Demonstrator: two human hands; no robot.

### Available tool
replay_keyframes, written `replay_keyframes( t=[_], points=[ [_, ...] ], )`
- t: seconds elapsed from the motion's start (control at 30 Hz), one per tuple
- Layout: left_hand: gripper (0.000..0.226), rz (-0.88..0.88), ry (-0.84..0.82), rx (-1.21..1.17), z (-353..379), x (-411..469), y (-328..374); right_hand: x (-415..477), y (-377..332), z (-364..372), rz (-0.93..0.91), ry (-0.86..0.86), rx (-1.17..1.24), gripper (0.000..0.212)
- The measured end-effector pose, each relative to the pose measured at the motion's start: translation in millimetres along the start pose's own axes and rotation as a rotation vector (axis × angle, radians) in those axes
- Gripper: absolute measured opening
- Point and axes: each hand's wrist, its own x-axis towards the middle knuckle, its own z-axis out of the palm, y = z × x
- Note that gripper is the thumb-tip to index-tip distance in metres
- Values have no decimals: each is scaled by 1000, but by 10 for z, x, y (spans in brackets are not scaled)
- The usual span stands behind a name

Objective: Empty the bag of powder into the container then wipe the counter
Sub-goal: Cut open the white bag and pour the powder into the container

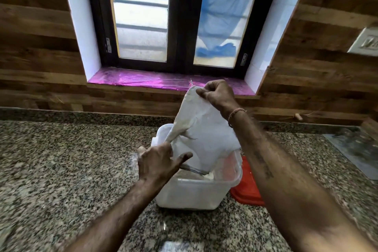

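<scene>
Mid-pour: pinches the plastic bag [202,129] high with the right hand [218,93], grips its side with the left hand [157,161], mouth in the plastic container [194,192] beneath. Probably needs shaking next.

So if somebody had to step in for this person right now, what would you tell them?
Right hand pinches the raised end of the bag. Left hand grips the bag near its mouth, which points down into the container.
The container stands on the granite counter; a red lid lies to its right.
Done: bag tipped, some powder in the container.
Left: finish emptying the bag, then wipe the counter. No cloth is in view.
</scene>
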Motion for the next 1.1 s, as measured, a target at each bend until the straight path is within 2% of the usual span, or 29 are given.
replay_keyframes(
  t=[0.07,0.13,0.27,0.37,0.5,0.6,0.73,0.83,0.93,0.97,1.0,1.1],
  points=[
    [75,-9,-66,28,-14,4,61,-29,-2,28,4,-11,14,32],
    [67,-56,-125,12,15,31,76,-56,-29,26,-1,-31,33,32],
    [52,-157,-107,-45,104,81,95,-102,-69,-2,-10,-66,59,32],
    [45,-164,-91,-58,146,41,131,-106,-64,-16,-7,-54,47,31],
    [51,-182,-117,-48,224,-35,39,-46,-34,-65,47,51,57,33],
    [48,-163,-137,-30,233,-110,16,-20,-2,-81,96,104,67,33],
    [50,-145,-179,16,174,-91,59,-51,11,-55,76,94,34,32],
    [63,-218,-127,-132,126,-70,13,-70,-26,-101,3,-8,85,25],
    [66,-201,106,-302,46,6,17,-138,-88,-145,-57,-92,159,17],
    [69,-179,136,-339,25,51,29,-163,-103,-135,-72,-103,160,16],
    [73,-139,119,-376,-5,102,52,-188,-119,-115,-87,-110,151,16],
    [79,-48,-73,-512,-74,252,101,-257,-154,-49,-114,-92,80,12]
  ],
)
